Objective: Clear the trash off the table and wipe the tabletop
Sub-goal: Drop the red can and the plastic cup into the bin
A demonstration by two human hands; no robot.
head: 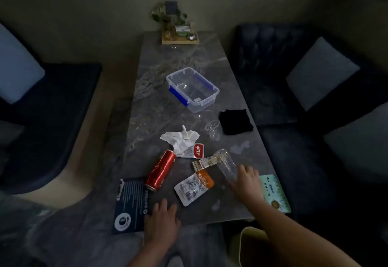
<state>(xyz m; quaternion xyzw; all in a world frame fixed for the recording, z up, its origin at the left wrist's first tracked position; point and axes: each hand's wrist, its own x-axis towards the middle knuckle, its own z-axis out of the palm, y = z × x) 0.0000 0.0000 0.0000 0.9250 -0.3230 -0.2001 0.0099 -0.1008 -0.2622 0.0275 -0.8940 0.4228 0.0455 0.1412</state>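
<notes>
Right hand (245, 180), lower right, fingers curling around a clear bottle (225, 167). Left hand (162, 217) flat on the desk (168, 60), fingers released, below the red can (160, 171).

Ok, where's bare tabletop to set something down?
Free: between the wooden tray and the clear plastic bin, and left of that bin. Crowded: the near end, around the red can, white tissue and snack wrappers.

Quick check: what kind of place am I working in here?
Probably a café or restaurant booth: dark padded benches flank a long marble-look table, with a condiment tray at the wall end.
</notes>
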